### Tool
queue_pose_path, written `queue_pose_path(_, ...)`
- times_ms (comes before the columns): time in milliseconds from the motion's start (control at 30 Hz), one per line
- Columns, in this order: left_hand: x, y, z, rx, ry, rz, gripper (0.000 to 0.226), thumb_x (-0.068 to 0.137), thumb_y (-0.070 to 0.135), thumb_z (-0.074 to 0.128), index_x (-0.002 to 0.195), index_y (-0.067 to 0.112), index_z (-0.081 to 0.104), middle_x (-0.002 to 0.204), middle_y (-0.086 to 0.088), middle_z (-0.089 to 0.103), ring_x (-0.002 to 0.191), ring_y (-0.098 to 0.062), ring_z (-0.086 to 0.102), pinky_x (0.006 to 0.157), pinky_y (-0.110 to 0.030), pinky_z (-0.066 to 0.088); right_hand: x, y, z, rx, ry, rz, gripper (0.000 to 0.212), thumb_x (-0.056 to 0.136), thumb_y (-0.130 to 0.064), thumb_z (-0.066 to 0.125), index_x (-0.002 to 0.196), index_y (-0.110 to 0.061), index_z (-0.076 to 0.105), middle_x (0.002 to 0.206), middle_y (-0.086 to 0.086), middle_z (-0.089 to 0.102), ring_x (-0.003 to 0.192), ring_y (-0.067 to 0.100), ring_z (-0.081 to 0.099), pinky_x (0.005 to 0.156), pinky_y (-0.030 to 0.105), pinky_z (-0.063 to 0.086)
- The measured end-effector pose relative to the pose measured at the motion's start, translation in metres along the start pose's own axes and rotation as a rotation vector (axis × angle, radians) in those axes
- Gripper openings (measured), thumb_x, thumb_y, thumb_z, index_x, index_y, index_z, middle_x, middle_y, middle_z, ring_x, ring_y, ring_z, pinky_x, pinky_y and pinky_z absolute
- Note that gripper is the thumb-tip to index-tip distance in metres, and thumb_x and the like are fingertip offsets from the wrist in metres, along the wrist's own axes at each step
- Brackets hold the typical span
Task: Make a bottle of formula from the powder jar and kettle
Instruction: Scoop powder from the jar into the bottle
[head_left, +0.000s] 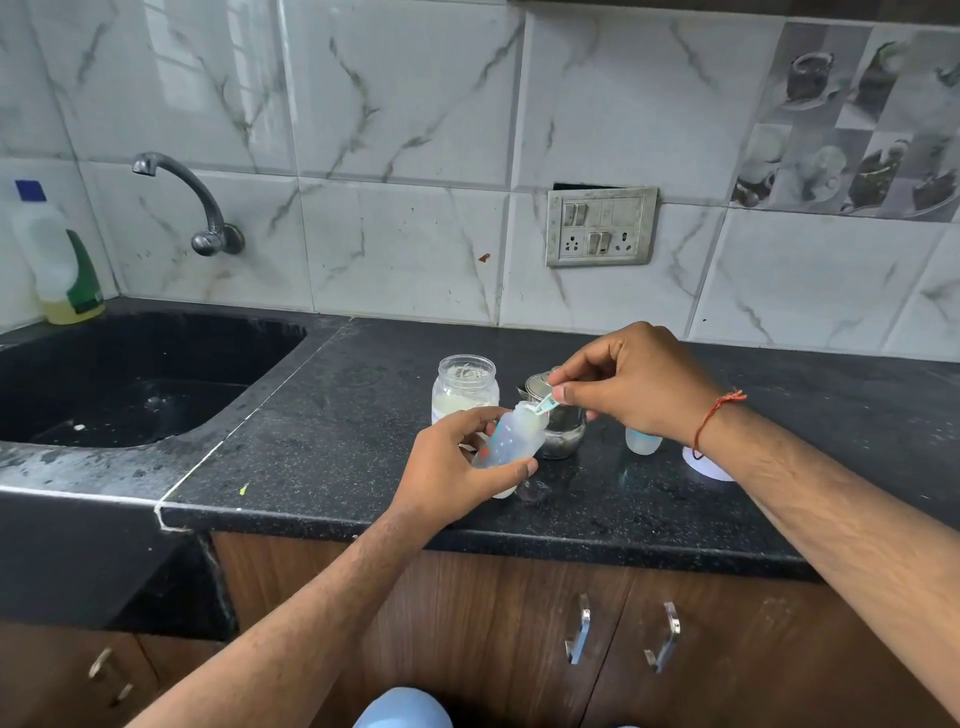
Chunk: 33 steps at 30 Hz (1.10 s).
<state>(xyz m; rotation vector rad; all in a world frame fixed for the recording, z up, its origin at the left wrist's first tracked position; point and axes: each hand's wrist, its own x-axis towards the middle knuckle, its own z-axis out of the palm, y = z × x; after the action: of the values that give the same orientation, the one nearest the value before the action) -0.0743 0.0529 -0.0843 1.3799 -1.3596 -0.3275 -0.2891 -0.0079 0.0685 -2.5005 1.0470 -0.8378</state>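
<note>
My left hand (452, 467) grips a translucent baby bottle (511, 441) tilted toward the right, its mouth uncapped. My right hand (634, 384) pinches a small teal scoop (544, 405) whose bowl sits at the bottle's mouth. Behind the bottle stands an open glass powder jar (466, 387) with white powder in its lower half. A small steel kettle (558, 423) stands just right of the jar, partly hidden by the bottle and my right fingers.
A clear bottle cap (643, 440) and a white lid (707, 466) lie under my right wrist on the black counter (337, 441). A black sink (130, 384) with a wall tap (192, 202) is at left, a detergent bottle (57, 260) behind it. A socket plate (601, 227) is on the wall.
</note>
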Motion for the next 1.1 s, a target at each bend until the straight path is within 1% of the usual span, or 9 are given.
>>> queue_pose_path(167, 0.000, 0.002, -0.001, -0.018, 0.006, 0.001, 0.048, 0.070, 0.048, 0.104, 0.108, 0.054, 0.076, 0.102, 0.024, 0.077, 0.093, -0.007, 0.071, 0.081, -0.016, 0.056, 0.000, 0.000, 0.001, -0.025, 0.014, 0.023, 0.014, 0.083, -0.022, 0.086, 0.084, -0.035, 0.084, 0.081, -0.015, 0.081, 0.068, 0.000, 0.074, 0.069, 0.019, 0.055)
queue_pose_path(300, 0.000, 0.002, 0.000, -0.001, 0.007, 0.006, 0.051, 0.070, 0.049, 0.104, 0.115, 0.047, 0.079, 0.103, 0.023, 0.077, 0.095, -0.008, 0.072, 0.082, -0.017, 0.057, -0.002, 0.000, 0.000, -0.035, 0.009, 0.019, 0.016, 0.082, -0.022, 0.086, 0.082, -0.038, 0.083, 0.066, -0.023, 0.075, 0.064, -0.007, 0.071, 0.059, 0.005, 0.044)
queue_pose_path(433, 0.000, 0.003, -0.001, 0.012, 0.000, 0.004, 0.051, 0.071, 0.051, 0.103, 0.115, 0.050, 0.078, 0.104, 0.023, 0.077, 0.097, -0.005, 0.071, 0.081, -0.012, 0.054, 0.000, 0.000, -0.002, 0.000, -0.001, 0.033, 0.016, 0.083, -0.020, 0.087, 0.081, -0.035, 0.083, 0.072, -0.016, 0.079, 0.061, 0.003, 0.074, 0.063, 0.015, 0.052)
queue_pose_path(533, 0.001, 0.002, -0.001, 0.066, -0.038, 0.022, 0.061, 0.073, 0.058, 0.098, 0.128, 0.036, 0.082, 0.108, 0.021, 0.075, 0.099, -0.001, 0.069, 0.082, -0.012, 0.051, -0.001, 0.003, -0.005, 0.104, -0.022, 0.099, 0.008, 0.084, -0.017, 0.086, 0.084, -0.025, 0.084, 0.072, -0.012, 0.080, 0.052, 0.015, 0.074, 0.058, 0.018, 0.052)
queue_pose_path(667, 0.002, -0.001, 0.000, 0.054, -0.067, 0.031, 0.065, 0.074, 0.063, 0.094, 0.130, 0.032, 0.081, 0.112, 0.019, 0.075, 0.102, -0.003, 0.071, 0.087, -0.020, 0.056, -0.001, 0.009, -0.006, 0.236, 0.015, 0.189, 0.005, 0.086, -0.013, 0.085, 0.088, -0.017, 0.083, 0.074, -0.001, 0.081, 0.048, 0.020, 0.072, 0.045, 0.024, 0.051)
queue_pose_path(767, 0.003, -0.003, 0.001, 0.024, -0.086, 0.012, 0.068, 0.073, 0.067, 0.091, 0.132, 0.034, 0.078, 0.118, 0.020, 0.079, 0.108, -0.005, 0.074, 0.098, -0.027, 0.060, -0.001, 0.016, -0.006, 0.433, 0.012, 0.297, 0.008, 0.088, -0.006, 0.082, 0.095, -0.009, 0.081, 0.080, 0.008, 0.082, 0.042, 0.017, 0.064, 0.043, 0.025, 0.049)
queue_pose_path(867, 0.004, -0.004, 0.000, -0.018, -0.133, -0.051, 0.069, 0.074, 0.060, 0.095, 0.135, 0.033, 0.076, 0.122, 0.020, 0.081, 0.115, -0.003, 0.077, 0.108, -0.036, 0.061, -0.003, 0.024, -0.007, 0.579, -0.003, 0.386, 0.013, 0.088, -0.008, 0.082, 0.101, -0.006, 0.080, 0.086, 0.013, 0.082, 0.040, 0.013, 0.059, 0.043, 0.022, 0.047)
queue_pose_path(1000, 0.009, 0.000, 0.002, -0.056, -0.210, -0.114, 0.059, 0.083, 0.036, 0.099, 0.136, 0.029, 0.074, 0.121, 0.014, 0.084, 0.114, -0.004, 0.079, 0.109, -0.039, 0.062, -0.004, 0.037, -0.009, 0.681, 0.004, 0.452, 0.015, 0.088, -0.009, 0.081, 0.102, -0.006, 0.080, 0.092, 0.015, 0.082, 0.041, 0.011, 0.057, 0.041, 0.019, 0.048)
queue_pose_path(1100, 0.011, -0.001, 0.004, -0.115, -0.230, -0.134, 0.072, 0.080, 0.030, 0.102, 0.144, 0.023, 0.072, 0.128, 0.012, 0.082, 0.120, -0.003, 0.077, 0.113, -0.034, 0.059, -0.003, 0.044, -0.009, 0.756, 0.025, 0.475, 0.014, 0.089, -0.009, 0.080, 0.103, -0.007, 0.080, 0.095, 0.015, 0.082, 0.043, 0.010, 0.057, 0.040, 0.018, 0.048)
